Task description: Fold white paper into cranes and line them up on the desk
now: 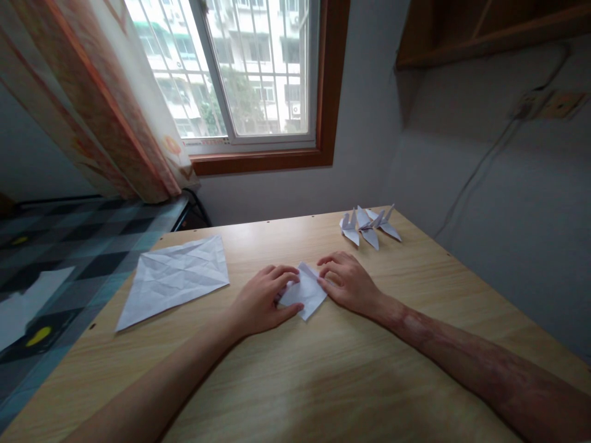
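Head view showed a small folded white paper (pixel 307 295) lying on the wood-grain tabletop (pixel 277 381), between the person's two hands. The step in hand looked like shaping or creasing a fold. The left hand (pixel 265 298) lay along the paper's left side, its thumb on the near part and its fingers curled over the far-left edge; whether it pinched any layer or merely pressed down, I could not tell. The right hand (pixel 351 283) touched the paper's right edge, thumb and index finger appearing to nip it there. The next move probably called for steady pressure from the left hand while the right fingertips lined up that edge. Beyond the folded paper and to its right stood three origami cranes (pixel 369 237); well to its left lay a larger creased sheet (pixel 178 274).
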`<state>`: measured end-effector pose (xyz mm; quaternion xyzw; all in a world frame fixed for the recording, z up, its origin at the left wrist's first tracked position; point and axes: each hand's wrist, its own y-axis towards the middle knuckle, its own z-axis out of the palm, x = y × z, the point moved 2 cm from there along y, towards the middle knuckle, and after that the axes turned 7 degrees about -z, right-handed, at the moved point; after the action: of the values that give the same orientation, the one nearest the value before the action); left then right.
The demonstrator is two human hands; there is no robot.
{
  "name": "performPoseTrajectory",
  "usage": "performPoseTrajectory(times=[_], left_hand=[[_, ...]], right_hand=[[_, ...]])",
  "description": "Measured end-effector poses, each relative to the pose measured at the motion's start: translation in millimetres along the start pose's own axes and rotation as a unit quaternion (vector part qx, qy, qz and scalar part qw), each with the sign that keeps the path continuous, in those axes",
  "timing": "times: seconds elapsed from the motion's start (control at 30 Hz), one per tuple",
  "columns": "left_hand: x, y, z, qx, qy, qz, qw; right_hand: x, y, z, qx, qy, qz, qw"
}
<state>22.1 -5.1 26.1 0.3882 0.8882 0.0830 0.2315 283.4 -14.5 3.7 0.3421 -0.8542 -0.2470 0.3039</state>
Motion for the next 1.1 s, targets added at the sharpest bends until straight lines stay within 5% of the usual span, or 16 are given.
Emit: performPoseTrajectory(times=[0.37, 0.57, 0.77, 1.1], left_hand=[[1, -2, 1.2, 0.003, -0.010, 0.006, 1.000], [5, 0, 4.7, -0.014, -0.045, -0.015, 0.999], [7, 1, 4.2, -0.032, -0.033, -0.028, 0.999], [1, 1, -4.1, -0.032, -0.011, -0.041, 0.999]], right_hand=[[-8, 4, -1, -0.025, 0.117, 0.076, 0.990], [3, 2, -10, 0.004, 0.106, -0.019, 0.994], [11, 1, -5, 0.112, 0.120, -0.097, 0.982], [19, 2, -5, 0.172, 0.074, -0.157, 0.970]])
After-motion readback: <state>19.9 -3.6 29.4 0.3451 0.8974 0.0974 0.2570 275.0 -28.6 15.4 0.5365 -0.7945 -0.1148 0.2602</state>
